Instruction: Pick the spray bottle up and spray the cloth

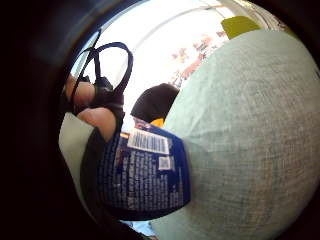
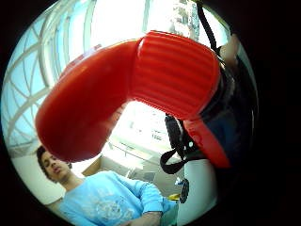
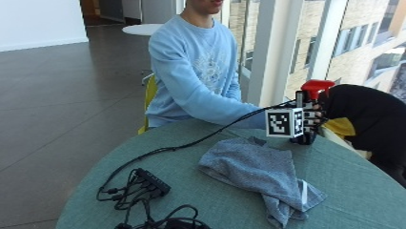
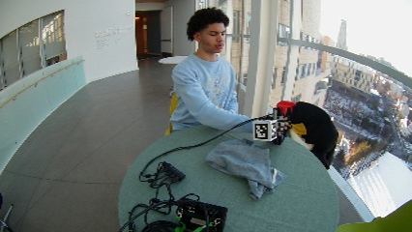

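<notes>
In the outside view my gloved right hand [image 3: 309,119] grips the spray bottle at the table's far right edge. The bottle's red spray head [image 3: 316,87] sticks up above the fingers. The thumb side palm view is filled by that red head [image 2: 141,84], and the little finger side palm view shows the bottle's dark blue label [image 1: 145,175] with my fingers [image 1: 95,107] curled round it. A crumpled grey cloth [image 3: 254,169] lies on the round green table [image 3: 355,181], just in front of and left of the hand. Whether the bottle's base touches the table is hidden.
A black cable hub [image 3: 149,183] with tangled cables lies at the table's front left, and a black box [image 4: 203,215] sits at the near edge. A black garment [image 3: 368,119] hangs just beyond the bottle at the right. The person's other arm is out of sight.
</notes>
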